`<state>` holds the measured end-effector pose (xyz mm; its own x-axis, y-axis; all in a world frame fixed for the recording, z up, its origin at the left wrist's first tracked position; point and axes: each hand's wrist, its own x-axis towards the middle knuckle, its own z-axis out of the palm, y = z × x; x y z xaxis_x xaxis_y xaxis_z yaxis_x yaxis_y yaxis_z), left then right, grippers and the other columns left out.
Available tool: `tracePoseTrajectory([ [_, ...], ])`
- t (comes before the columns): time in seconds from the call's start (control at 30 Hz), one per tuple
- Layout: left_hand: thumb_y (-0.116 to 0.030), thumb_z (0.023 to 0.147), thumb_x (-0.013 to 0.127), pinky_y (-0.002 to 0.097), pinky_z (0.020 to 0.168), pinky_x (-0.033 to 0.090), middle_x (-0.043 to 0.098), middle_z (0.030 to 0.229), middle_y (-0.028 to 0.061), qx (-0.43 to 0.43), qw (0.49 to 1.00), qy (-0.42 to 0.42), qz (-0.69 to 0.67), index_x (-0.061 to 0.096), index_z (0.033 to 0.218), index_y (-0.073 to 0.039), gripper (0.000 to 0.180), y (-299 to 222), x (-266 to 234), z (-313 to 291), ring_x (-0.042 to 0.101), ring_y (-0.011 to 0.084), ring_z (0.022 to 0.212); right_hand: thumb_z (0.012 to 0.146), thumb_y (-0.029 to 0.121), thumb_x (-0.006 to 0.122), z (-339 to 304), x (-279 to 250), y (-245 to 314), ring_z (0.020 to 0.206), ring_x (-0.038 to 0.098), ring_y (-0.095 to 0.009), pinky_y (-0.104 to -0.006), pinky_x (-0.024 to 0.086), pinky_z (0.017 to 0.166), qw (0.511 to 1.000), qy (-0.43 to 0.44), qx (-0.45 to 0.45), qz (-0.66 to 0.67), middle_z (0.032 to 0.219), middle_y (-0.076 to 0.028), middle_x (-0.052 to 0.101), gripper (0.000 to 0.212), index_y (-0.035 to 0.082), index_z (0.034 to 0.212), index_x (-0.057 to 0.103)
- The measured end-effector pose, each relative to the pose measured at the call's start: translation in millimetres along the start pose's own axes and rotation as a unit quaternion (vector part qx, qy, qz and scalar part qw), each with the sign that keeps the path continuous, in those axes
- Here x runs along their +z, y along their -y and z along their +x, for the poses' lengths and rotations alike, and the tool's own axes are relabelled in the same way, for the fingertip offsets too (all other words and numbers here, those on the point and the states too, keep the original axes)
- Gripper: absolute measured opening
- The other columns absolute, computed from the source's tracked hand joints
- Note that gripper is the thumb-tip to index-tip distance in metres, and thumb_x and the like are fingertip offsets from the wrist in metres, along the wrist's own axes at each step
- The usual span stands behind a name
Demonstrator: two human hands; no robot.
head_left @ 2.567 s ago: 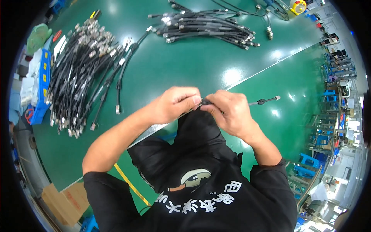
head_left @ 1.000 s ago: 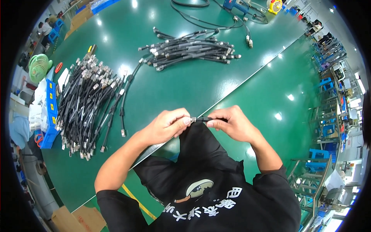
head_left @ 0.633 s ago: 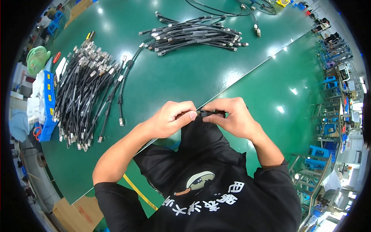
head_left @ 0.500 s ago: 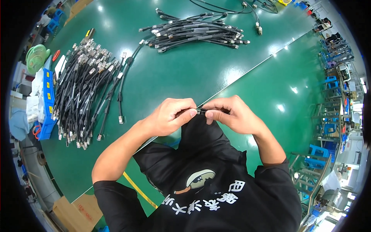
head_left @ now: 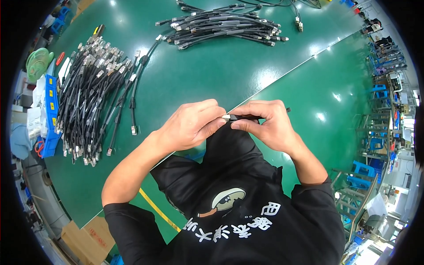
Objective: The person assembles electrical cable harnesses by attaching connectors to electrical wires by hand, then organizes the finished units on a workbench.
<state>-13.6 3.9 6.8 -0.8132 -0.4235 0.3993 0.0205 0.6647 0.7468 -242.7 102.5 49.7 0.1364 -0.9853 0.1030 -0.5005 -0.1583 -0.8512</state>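
Over the table's near edge, both my hands are closed on one short black network cable (head_left: 239, 117). My left hand (head_left: 193, 123) pinches its clear, metallic plug between thumb and forefinger. Just behind the plug, my right hand (head_left: 269, 123) grips the black cable, fingers curled round it. A dark end of it pokes out past the right knuckles. Most of the cable is hidden inside my right hand. To the left lies a big heap of similar black cables (head_left: 90, 99) with clear plugs, and one loose cable (head_left: 133, 104) lies beside it.
A second bundle of black cables (head_left: 225, 26) lies across the far side of the green table (head_left: 185, 75). Left of the heap are a blue bin (head_left: 51, 110), red-handled scissors (head_left: 39, 149) and a green fan (head_left: 39, 63). A cardboard box (head_left: 90, 238) stands on the floor.
My hands have shifted slightly up in view, and more of the plug and black cable shows between them. The cable's dark end now shows past my right hand.
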Motion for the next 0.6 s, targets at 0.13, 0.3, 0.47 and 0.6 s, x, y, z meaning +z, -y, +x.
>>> tracePoseTrajectory([
  [0.13,-0.004,0.09,0.074,0.043,0.059,0.045,0.054,0.08,0.0127,0.052,0.997,-0.005,0.049,0.066,0.103,0.002,0.016,1.0,-2.4,-0.2,0.056,0.0333,0.068,0.084,0.011,0.088,-1.3,3.0,-0.1,0.063,0.065,-0.026,-0.0364,0.05,0.06,0.998,-0.003,-0.033,-0.051,0.079,-0.014,0.071,0.026,-0.001,0.105,0.079],
  [0.3,-0.002,0.087,0.075,0.0434,0.058,0.044,0.053,0.079,0.0122,0.082,0.994,-0.016,0.076,0.066,0.1,0.001,0.016,0.2,-2.8,-0.5,0.055,0.0323,0.066,0.082,0.01,0.089,-2.7,5.0,2.9,0.064,0.064,-0.03,-0.0378,0.049,0.058,0.997,-0.016,-0.048,-0.054,0.077,-0.014,0.069,0.026,-0.001,0.103,0.079],
  [0.47,-0.004,0.087,0.076,0.0433,0.058,0.044,0.052,0.078,0.0117,0.086,0.993,-0.024,0.071,0.066,0.101,0.001,0.017,3.0,-1.2,-1.6,0.054,0.0325,0.066,0.08,0.009,0.089,2.0,6.7,1.6,0.065,0.066,-0.032,-0.038,0.05,0.058,0.985,-0.042,-0.132,-0.099,0.077,-0.014,0.069,0.025,-0.002,0.101,0.078],
  [0.6,-0.005,0.087,0.077,0.0431,0.058,0.045,0.052,0.08,0.0112,0.084,0.994,-0.023,0.071,0.066,0.101,0.001,0.019,4.2,-1.8,-1.6,0.055,0.0321,0.066,0.081,0.009,0.088,3.6,6.4,-1.2,0.065,0.066,-0.032,-0.0387,0.051,0.058,0.972,-0.062,-0.186,-0.132,0.077,-0.014,0.07,0.023,-0.002,0.098,0.078],
])
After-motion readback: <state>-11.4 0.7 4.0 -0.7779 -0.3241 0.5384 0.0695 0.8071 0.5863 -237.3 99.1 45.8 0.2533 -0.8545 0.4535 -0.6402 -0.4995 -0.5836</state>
